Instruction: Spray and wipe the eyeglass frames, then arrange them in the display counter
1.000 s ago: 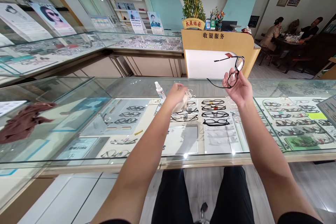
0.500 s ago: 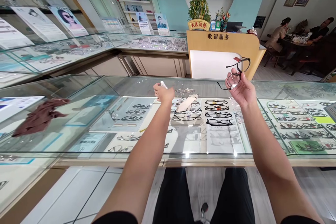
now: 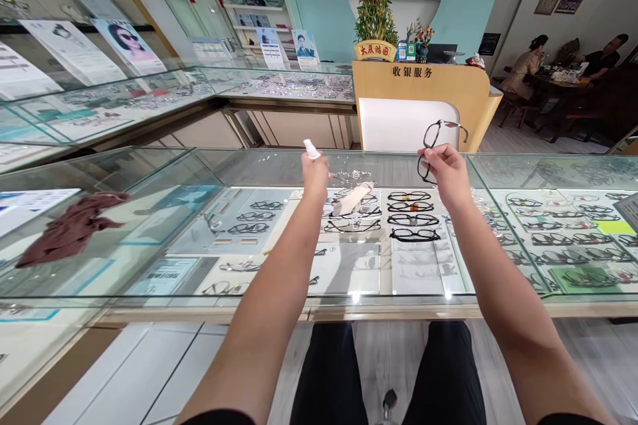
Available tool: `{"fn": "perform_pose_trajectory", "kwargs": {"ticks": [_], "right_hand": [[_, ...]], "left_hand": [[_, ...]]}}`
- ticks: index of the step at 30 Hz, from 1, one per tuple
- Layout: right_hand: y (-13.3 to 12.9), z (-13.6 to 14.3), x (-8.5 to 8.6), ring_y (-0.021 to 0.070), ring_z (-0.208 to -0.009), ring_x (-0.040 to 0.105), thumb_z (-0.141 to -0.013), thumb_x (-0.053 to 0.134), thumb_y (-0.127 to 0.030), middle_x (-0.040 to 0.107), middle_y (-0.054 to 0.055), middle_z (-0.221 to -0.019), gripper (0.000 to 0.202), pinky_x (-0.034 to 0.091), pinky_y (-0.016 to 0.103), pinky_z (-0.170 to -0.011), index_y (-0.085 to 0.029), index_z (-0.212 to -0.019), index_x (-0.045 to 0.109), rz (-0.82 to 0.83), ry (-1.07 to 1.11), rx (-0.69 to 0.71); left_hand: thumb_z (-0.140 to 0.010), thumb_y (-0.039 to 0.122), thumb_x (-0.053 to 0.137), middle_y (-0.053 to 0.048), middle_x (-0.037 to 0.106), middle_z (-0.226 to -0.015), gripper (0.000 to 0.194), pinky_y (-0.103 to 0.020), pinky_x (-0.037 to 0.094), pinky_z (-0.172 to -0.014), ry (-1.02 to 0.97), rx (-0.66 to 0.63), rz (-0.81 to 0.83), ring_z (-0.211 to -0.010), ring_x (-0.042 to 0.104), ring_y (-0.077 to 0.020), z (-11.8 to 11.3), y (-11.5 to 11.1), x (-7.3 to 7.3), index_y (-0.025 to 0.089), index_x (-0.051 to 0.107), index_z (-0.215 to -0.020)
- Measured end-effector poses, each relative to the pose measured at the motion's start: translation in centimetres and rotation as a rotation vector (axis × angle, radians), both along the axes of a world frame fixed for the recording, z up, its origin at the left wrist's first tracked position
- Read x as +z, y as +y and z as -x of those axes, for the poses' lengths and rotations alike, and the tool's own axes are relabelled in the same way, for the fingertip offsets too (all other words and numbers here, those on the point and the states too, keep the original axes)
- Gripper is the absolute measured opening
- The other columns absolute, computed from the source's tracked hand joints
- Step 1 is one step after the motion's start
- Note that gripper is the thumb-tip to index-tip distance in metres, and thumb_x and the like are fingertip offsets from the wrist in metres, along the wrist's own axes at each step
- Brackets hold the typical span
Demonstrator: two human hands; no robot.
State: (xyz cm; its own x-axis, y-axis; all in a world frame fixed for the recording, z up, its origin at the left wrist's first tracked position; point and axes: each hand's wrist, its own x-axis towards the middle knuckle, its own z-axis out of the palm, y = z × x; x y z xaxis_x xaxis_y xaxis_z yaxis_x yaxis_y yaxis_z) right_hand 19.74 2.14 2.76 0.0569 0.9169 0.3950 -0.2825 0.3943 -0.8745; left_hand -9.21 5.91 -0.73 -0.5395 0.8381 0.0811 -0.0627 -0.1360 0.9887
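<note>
A small white spray bottle stands up out of my left hand, whose fingers are wrapped round it above the glass counter. My right hand pinches a pair of black-framed eyeglasses by the frame, with the lenses turned edge-on and one temple reaching out to the right. Between and below the hands, a pale cloth lies on the counter. Several dark eyeglass frames are lined up under the glass beside it.
The glass display counter runs across in front of me. A crumpled brown cloth lies on its left part. Beyond stands a wooden cashier desk with a plant. Two people sit at a table at the far right.
My right hand has turned over, swinging the eyeglasses from facing me to edge-on. My left hand has tipped the spray bottle upright, and more of it shows.
</note>
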Motion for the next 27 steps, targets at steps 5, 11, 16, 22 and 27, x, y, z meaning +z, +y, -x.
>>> {"fn": "perform_pose_trajectory", "kwargs": {"ticks": [5,11,16,22,27], "right_hand": [[-0.3,1.4,-0.7,0.0169,-0.088,0.069,-0.069,0.098,-0.063,0.077,0.0,-0.087,0.051,0.057,0.033,-0.085,-0.026,-0.079,0.064,-0.025,-0.103,-0.046],[-1.5,2.5,-0.5,0.0157,-0.086,0.067,-0.067,0.099,-0.064,0.077,0.0,-0.086,0.052,0.055,0.033,-0.087,-0.026,-0.077,0.064,0.031,-0.103,0.091],[-2.1,3.3,-0.8,0.0163,-0.088,0.069,-0.063,0.102,-0.062,0.075,-0.002,-0.082,0.054,0.057,0.033,-0.088,-0.025,-0.075,0.065,0.134,-0.07,0.268],[-2.7,4.1,-1.3,0.0173,-0.089,0.07,-0.064,0.101,-0.061,0.078,-0.001,-0.086,0.052,0.058,0.035,-0.092,-0.025,-0.077,0.065,0.181,-0.095,0.392],[-2.9,4.2,-1.5,0.0179,-0.094,0.072,-0.068,0.1,-0.059,0.08,-0.001,-0.088,0.048,0.057,0.034,-0.094,-0.025,-0.08,0.068,0.173,-0.099,0.456]], "left_hand": [[-0.089,0.082,0.054,-0.002,0.054,-0.071,0.059,-0.032,0.05,-0.056,-0.404,-0.637,-0.072,-0.065,0.061,-0.0196,-2.9,-2.8,2.7,0.023,0.055,-0.078],[-0.083,0.106,0.029,0.0,0.037,-0.056,0.087,-0.029,0.036,-0.045,-0.362,-0.89,-0.055,-0.051,0.045,-0.0155,-4.3,-5.1,4.4,0.024,0.039,-0.056],[-0.078,0.11,0.028,-0.001,0.036,-0.052,0.092,-0.029,0.03,-0.043,-0.079,-0.767,-0.137,-0.048,0.04,-0.0137,-5.1,-4.6,3.3,0.024,0.044,-0.052],[-0.081,0.099,0.048,-0.003,0.049,-0.055,0.081,-0.031,0.031,-0.051,0.352,-0.561,-0.202,-0.054,0.042,-0.0141,-5.9,-4.5,1.8,0.022,0.054,-0.055],[-0.086,0.091,0.048,-0.001,0.049,-0.054,0.074,-0.031,0.031,-0.054,0.446,-0.585,-0.2,-0.053,0.041,-0.0133,-6.0,-4.8,1.8,0.023,0.051,-0.058]]}}
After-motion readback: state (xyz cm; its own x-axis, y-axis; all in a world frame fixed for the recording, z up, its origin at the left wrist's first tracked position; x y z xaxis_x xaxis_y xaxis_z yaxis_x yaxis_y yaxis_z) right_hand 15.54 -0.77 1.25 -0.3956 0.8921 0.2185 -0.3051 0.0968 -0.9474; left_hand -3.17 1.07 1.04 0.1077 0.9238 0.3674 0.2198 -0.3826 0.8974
